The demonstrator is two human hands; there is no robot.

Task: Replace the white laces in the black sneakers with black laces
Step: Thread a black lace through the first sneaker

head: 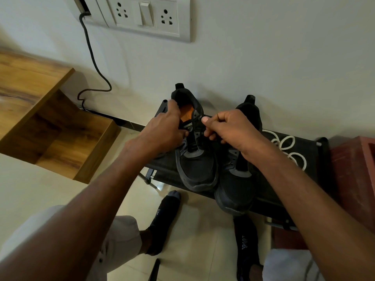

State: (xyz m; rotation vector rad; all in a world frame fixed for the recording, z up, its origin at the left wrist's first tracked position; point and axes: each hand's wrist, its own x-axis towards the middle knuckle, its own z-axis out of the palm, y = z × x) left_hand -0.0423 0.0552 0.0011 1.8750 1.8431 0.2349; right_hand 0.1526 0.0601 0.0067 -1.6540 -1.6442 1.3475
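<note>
Two black sneakers stand side by side on a low black rack (304, 151). The left sneaker (197, 167) has an orange insole and black lacing over its tongue. My left hand (164, 126) grips that shoe's collar and tongue. My right hand (229, 126) pinches a black lace end above the upper eyelets. The right sneaker (237, 187) lies partly under my right forearm, and its eyelets look unlaced. White laces (288, 147) lie coiled on the rack to the right.
A wooden shelf unit (50, 126) stands at the left. A red box (357, 175) sits to the right of the rack. A black cable (91, 57) hangs from the wall socket plate (146, 15). My socked feet (164, 222) rest on the tiled floor.
</note>
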